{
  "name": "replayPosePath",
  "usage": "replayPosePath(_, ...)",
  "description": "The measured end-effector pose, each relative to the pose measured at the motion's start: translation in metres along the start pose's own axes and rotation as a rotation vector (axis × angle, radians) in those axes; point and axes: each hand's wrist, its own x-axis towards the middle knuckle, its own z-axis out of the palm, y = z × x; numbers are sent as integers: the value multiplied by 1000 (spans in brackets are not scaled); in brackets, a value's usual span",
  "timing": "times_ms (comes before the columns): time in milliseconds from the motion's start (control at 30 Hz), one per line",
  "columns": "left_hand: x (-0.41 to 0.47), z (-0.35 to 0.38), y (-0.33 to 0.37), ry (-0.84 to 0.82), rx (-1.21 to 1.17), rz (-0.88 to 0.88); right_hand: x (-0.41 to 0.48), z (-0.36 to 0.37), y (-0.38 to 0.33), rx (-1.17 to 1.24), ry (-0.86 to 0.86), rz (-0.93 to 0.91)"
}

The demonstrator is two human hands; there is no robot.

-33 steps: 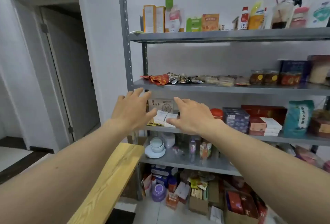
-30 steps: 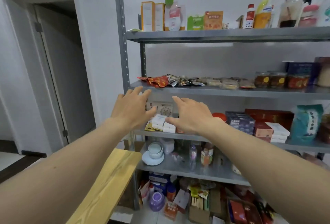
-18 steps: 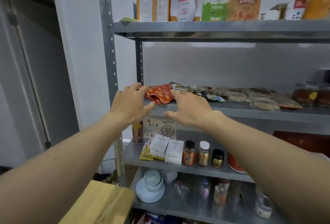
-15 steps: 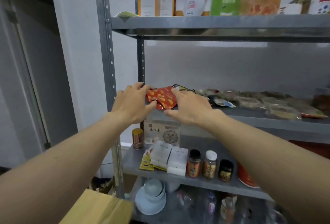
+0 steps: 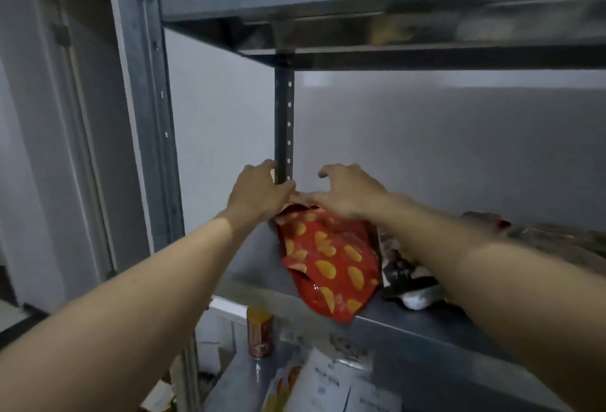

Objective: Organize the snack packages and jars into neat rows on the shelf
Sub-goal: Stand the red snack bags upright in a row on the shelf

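Note:
A red snack bag (image 5: 331,264) with yellow shapes lies on the grey metal shelf (image 5: 426,326), its near end hanging over the front edge. My left hand (image 5: 259,195) pinches the bag's far top edge at its left corner. My right hand (image 5: 347,192) rests on the same top edge from the right, fingers curled and spread. To the right of the bag lie a dark snack pack (image 5: 403,267) and more packets (image 5: 557,237), partly hidden behind my right forearm.
The shelf's rear post (image 5: 284,126) stands just behind my hands, the front post (image 5: 147,116) at left. The upper shelf (image 5: 393,1) is close overhead. On the shelf below stand a small amber jar (image 5: 259,333) and white boxes (image 5: 337,388). A door (image 5: 65,149) is at left.
The view has closed in on the middle shelf. Both hands moved from the shelf's front edge onto the red bag's far top edge, and the left hand has taken hold of it.

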Motion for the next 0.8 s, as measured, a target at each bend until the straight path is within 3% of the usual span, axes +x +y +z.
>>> replayPosePath(100,39,22,-16,-56,-158,-222,48,15,8,62,-73,-28)
replayPosePath(233,77,46,-32,-180,-310,-378,93,34,14,42,-203,-1)
replayPosePath(433,102,63,-40,-287,-367,-440,118,51,24,6,-407,81)
replayPosePath(633,108,68,-42,-307,-523,-474,113,45,48,-149,-486,127)
replayPosePath(800,110,76,-46,-299,-643,-502,105,43,55,-70,-475,192)
